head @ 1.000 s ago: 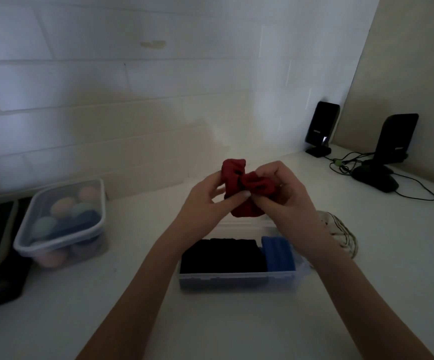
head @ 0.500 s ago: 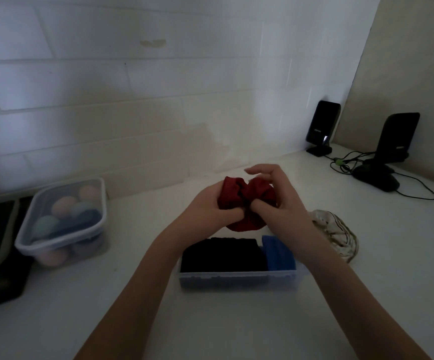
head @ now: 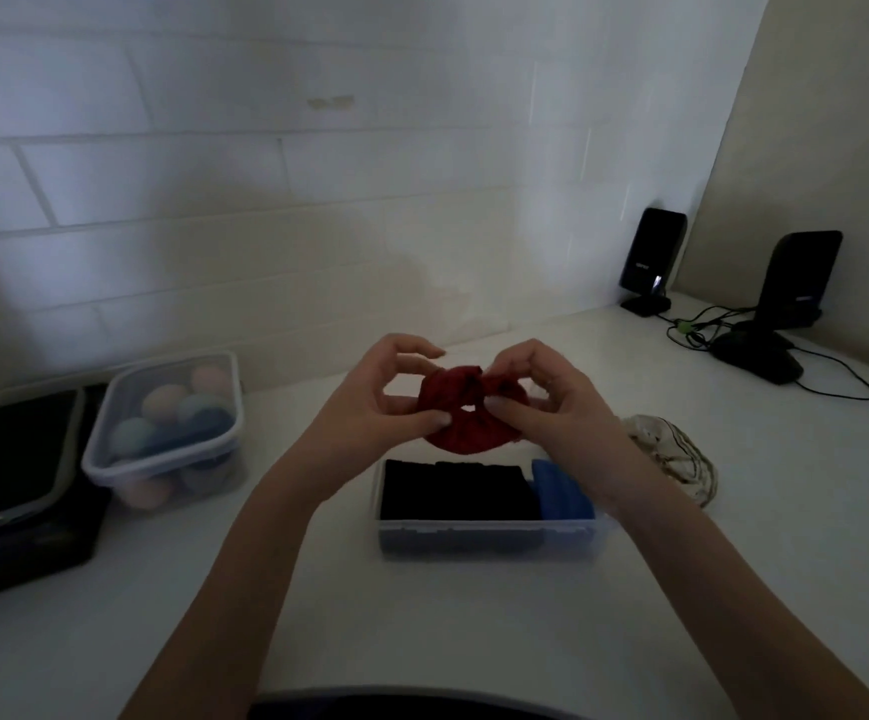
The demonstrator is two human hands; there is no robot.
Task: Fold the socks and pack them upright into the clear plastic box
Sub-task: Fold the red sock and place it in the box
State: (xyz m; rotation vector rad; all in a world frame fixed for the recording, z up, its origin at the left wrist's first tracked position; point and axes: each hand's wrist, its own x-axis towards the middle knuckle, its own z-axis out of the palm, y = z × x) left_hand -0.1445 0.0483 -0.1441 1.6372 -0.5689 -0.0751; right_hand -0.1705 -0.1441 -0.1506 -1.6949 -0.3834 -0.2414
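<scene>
Both hands hold a bunched red sock (head: 466, 415) in the air just above the far edge of the clear plastic box (head: 484, 537). My left hand (head: 380, 402) pinches its left side between thumb and fingers. My right hand (head: 552, 402) pinches its right side, and the cuff is stretched between them. Inside the box, black folded socks (head: 453, 491) stand upright across the left and middle, and a blue folded sock (head: 559, 491) stands at the right end. A pale patterned sock (head: 676, 454) lies on the counter to the right of the box, partly hidden by my right wrist.
A lidded clear container (head: 162, 433) of pastel round objects sits at the left, next to a black device (head: 17, 491). Two black speakers (head: 653, 262) (head: 798, 283) with cables stand at the back right corner. The tiled wall rises behind the white counter (head: 318, 589).
The hands have pulled apart slightly, spreading the red sock's cuff. The fingers of my left hand have lifted and opened above the sock.
</scene>
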